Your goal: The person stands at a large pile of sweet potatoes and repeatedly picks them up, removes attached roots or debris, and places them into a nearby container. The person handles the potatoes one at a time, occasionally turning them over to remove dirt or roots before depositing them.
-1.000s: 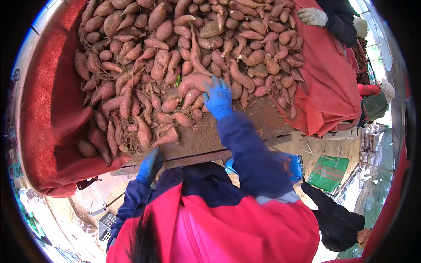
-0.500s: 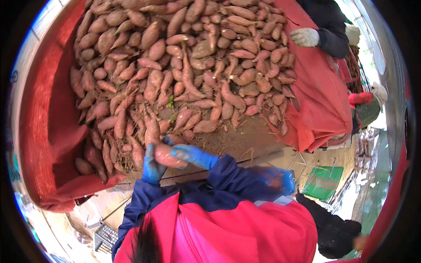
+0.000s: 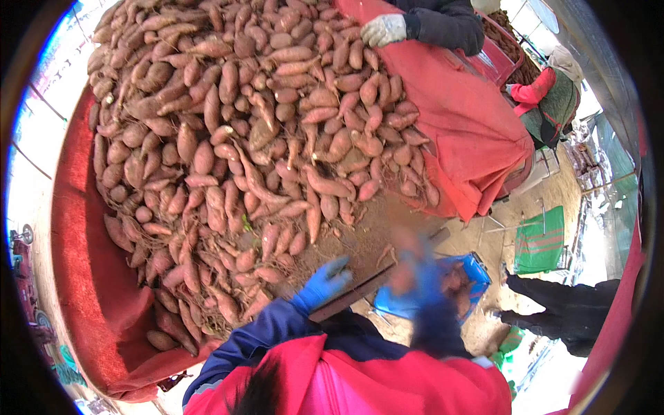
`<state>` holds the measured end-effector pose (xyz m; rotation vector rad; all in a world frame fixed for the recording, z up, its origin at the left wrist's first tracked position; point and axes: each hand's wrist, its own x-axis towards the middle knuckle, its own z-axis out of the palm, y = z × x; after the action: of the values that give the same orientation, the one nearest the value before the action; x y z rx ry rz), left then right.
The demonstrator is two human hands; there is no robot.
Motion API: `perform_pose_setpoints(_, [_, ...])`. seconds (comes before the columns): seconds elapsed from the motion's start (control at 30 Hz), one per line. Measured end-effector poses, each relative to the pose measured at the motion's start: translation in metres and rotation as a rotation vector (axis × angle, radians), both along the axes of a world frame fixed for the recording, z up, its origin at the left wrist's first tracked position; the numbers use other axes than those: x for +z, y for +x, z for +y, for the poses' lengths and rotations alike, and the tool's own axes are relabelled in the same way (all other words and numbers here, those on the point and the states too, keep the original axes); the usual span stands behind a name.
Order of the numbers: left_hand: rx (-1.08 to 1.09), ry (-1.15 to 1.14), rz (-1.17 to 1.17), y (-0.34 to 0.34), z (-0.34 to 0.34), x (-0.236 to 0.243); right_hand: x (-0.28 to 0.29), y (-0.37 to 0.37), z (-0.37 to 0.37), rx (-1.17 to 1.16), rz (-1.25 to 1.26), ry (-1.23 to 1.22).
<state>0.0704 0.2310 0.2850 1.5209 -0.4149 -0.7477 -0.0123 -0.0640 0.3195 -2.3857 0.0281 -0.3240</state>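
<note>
A large heap of soil-dusted sweet potatoes (image 3: 228,138) lies on a truck-like bed lined with red cloth. My left hand (image 3: 321,283), in a blue glove, is at the bed's near edge with fingers apart and nothing in them. My right hand (image 3: 430,280), also blue-gloved, is smeared by motion over a blue crate (image 3: 478,277) to the right. A blurred reddish-brown sweet potato (image 3: 408,245) shows at its fingers. More sweet potatoes lie in the crate, partly hidden by my hand.
The red cloth (image 3: 470,131) drapes over the bed's right side. A co-worker's white-gloved hand (image 3: 384,31) rests at the heap's far right edge. Another person in a red sleeve (image 3: 536,90) is farther right. Dark-clothed legs (image 3: 560,304) and a green striped sheet (image 3: 539,242) are beyond the crate.
Both hands were together on a sweet potato over the heap's near edge. My right hand has swung right to the crate; my left has let go and opened. The view has shifted right.
</note>
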Motion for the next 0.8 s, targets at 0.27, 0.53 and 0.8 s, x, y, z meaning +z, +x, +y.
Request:
perform_pose_setpoints(0.27, [-0.284, 0.692, -1.017, -0.039, -0.001, -0.049, -0.099, -0.186, -0.137, -0.837, 0.426, -0.187])
perform_pose_setpoints(0.53, [-0.47, 0.845, -0.903, 0.019, -0.032, -0.074, -0.157, -0.206, -0.097, -0.942, 0.315, -0.398])
perform_pose_setpoints(0.8, [0.132, 1.139, -1.152, 0.139, 0.065, -0.041, -0.116, -0.235, 0.069, -0.684, 0.126, 0.156])
